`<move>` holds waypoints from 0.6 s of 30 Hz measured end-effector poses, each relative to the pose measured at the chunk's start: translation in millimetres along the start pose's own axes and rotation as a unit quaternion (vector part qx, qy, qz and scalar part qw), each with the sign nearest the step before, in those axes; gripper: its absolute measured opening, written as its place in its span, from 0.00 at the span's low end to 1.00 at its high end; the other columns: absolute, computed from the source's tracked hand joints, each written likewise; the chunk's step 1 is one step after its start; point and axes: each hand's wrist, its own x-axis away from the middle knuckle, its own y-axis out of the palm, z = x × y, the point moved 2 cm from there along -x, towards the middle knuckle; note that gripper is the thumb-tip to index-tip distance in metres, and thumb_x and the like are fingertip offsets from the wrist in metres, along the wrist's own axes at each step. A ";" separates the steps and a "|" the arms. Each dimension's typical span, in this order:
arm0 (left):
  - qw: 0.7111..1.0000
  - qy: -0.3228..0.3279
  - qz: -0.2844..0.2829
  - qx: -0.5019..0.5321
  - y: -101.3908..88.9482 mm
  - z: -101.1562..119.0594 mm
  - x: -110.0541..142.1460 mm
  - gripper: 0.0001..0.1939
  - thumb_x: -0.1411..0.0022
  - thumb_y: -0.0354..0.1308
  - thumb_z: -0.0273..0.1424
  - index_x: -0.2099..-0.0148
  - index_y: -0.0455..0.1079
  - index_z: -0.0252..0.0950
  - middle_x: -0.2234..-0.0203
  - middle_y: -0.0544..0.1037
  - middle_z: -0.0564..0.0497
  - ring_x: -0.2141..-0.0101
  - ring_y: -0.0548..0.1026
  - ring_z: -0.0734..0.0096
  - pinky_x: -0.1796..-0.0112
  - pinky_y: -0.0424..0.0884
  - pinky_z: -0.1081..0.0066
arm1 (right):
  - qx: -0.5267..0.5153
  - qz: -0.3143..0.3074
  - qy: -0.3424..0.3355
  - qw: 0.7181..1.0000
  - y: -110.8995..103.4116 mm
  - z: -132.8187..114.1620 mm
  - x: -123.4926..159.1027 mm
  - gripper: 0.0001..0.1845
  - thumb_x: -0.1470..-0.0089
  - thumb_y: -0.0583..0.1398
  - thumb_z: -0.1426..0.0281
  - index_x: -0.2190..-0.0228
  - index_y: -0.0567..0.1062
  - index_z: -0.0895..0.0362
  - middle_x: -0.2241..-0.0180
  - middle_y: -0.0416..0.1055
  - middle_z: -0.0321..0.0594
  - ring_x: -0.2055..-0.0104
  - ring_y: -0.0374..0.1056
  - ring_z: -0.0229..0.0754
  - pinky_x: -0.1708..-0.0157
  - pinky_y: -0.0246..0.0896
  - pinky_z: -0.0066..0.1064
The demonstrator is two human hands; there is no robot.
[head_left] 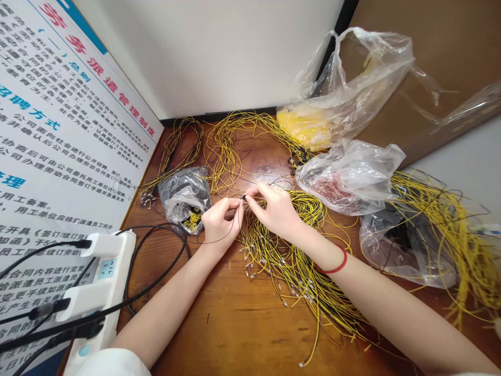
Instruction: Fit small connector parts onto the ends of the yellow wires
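Note:
Between the fingertips of both hands is a small black connector [243, 198] with thin wire trailing from it. My left hand [221, 224] pinches it from the left; a dark wire loops below that hand. My right hand [277, 211], closed at thumb and forefinger, meets it from the right. Under and beside my right hand lies a large bundle of yellow and black wires [313, 284], many with small pale ends. Just left of my left hand, an open grey plastic bag [183, 190] holds small yellow-and-black pieces [191, 219].
A white power strip [121, 261] with plugs and black cables stands at left, beside a printed board [70, 130]. More yellow wires [225, 151] lie at the back. Clear bags [348, 177] and a bag of yellow pieces [309, 125] sit at right on the wooden table [235, 324].

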 end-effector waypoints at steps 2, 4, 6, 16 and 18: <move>1.000 -0.004 0.001 0.009 0.3 -0.8 0.3 0.07 0.41 0.58 0.27 0.72 0.70 0.35 0.78 0.79 0.52 0.76 0.77 0.76 0.72 0.75 0.78 | -0.041 -0.008 0.027 0.999 -1.5 0.4 -1.4 0.05 0.44 0.54 0.70 0.71 0.67 0.55 0.70 0.72 0.38 0.67 0.69 0.38 0.63 0.66 0.34; 1.000 -0.003 0.004 0.017 0.5 -1.2 0.4 0.06 0.41 0.58 0.27 0.72 0.70 0.35 0.77 0.79 0.52 0.76 0.78 0.75 0.72 0.75 0.78 | -0.080 -0.015 0.058 0.995 -3.1 0.6 -2.9 0.05 0.44 0.55 0.69 0.71 0.68 0.56 0.71 0.72 0.38 0.68 0.69 0.38 0.64 0.66 0.33; 1.000 0.000 0.003 0.020 0.8 -1.0 0.4 0.06 0.42 0.58 0.27 0.72 0.71 0.35 0.77 0.80 0.52 0.75 0.78 0.74 0.71 0.76 0.77 | -0.110 -0.017 0.079 0.991 -3.9 0.7 -3.9 0.05 0.45 0.56 0.69 0.72 0.68 0.56 0.72 0.71 0.38 0.69 0.68 0.37 0.66 0.67 0.32; 1.000 -0.010 0.002 0.025 2.5 -3.1 3.0 0.05 0.43 0.59 0.26 0.72 0.70 0.34 0.76 0.80 0.51 0.75 0.78 0.75 0.71 0.76 0.78 | -0.164 -0.001 0.118 0.979 1.9 3.3 -2.0 0.05 0.48 0.58 0.69 0.73 0.67 0.56 0.73 0.69 0.37 0.71 0.68 0.37 0.67 0.69 0.34; 1.000 -0.012 -0.001 0.025 2.6 -3.4 2.9 0.05 0.43 0.59 0.26 0.71 0.70 0.34 0.76 0.80 0.51 0.75 0.78 0.75 0.71 0.76 0.78 | -0.167 0.000 0.118 0.979 2.1 4.0 -1.7 0.05 0.48 0.58 0.70 0.73 0.67 0.57 0.73 0.70 0.37 0.71 0.69 0.37 0.67 0.69 0.34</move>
